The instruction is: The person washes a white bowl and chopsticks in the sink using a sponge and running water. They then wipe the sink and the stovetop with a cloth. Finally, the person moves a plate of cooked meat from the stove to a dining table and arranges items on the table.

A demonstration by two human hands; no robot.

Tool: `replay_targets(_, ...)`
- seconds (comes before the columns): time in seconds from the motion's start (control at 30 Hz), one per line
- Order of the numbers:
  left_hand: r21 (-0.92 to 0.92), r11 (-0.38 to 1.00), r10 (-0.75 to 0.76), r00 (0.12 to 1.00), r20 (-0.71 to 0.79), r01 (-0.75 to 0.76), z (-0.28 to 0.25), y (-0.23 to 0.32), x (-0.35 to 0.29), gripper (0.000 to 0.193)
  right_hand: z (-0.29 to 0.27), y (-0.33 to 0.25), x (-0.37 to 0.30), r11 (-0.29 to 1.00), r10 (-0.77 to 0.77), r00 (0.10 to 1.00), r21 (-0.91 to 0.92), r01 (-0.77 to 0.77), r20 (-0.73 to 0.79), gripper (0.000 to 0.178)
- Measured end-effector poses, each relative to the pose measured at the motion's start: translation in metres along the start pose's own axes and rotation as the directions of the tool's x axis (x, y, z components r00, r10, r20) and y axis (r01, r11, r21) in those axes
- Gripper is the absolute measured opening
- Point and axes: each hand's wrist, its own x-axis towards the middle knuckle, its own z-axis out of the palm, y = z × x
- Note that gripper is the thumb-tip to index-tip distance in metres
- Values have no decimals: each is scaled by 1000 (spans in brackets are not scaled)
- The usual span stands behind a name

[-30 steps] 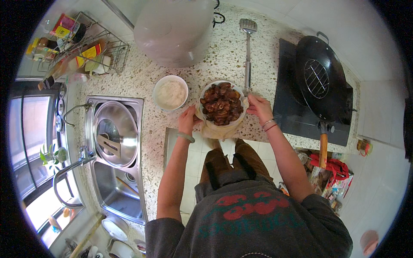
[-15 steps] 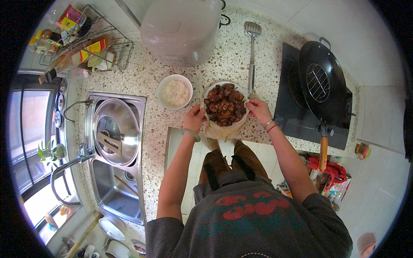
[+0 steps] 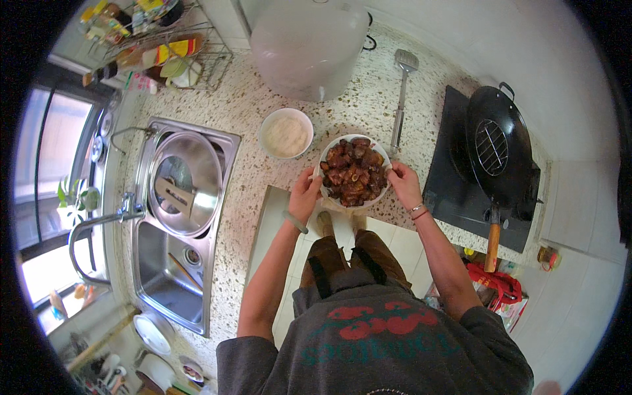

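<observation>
A white bowl [image 3: 374,141] heaped with glossy dark-brown chunks of braised meat [image 3: 354,172] is held level at the counter's front edge. At its left rim, my left hand [image 3: 306,192] grips with thumb and fingers closed. My right hand [image 3: 403,183] pinches the opposite rim in the same way. Beneath the bowl a bit of beige cloth [image 3: 357,210] shows; most of it is hidden. Just beyond my left hand stands a smaller white bowl [image 3: 263,139] of what looks like cooked rice. A slotted metal spatula [image 3: 401,99] lies on the counter behind the meat bowl.
A black wok [image 3: 510,125] with a wire rack and wooden handle rests on the dark cooktop [image 3: 454,197] at right. To the left is a steel double sink [image 3: 172,289] with a large lid [image 3: 209,164]. A rice cooker [image 3: 306,49] and bottle rack [image 3: 214,56] stand behind.
My view has turned and shifted, so the surroundings sit differently. Both hands keep their hold on the bowl, which looks slightly larger; less of the cloth below it shows.
</observation>
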Motion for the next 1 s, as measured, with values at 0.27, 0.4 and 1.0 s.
replay_targets(0.27, 13, 996, 94, 964, -247, -94, -1, -6, -75, 32, 10, -43, -35, 1000, 25, 984, -20, -22, 179, 12)
replay_targets(0.4, -39, 988, 124, 911, -392, -151, -5, -15, -130, 33, 27, -48, -49, 996, -87, 947, -5, 93, 309, 15)
replay_targets(1.0, -453, 671, -199, 446, -873, -587, 10, -98, -441, 34, 177, -120, -253, 921, -83, 350, -62, 385, 933, 18)
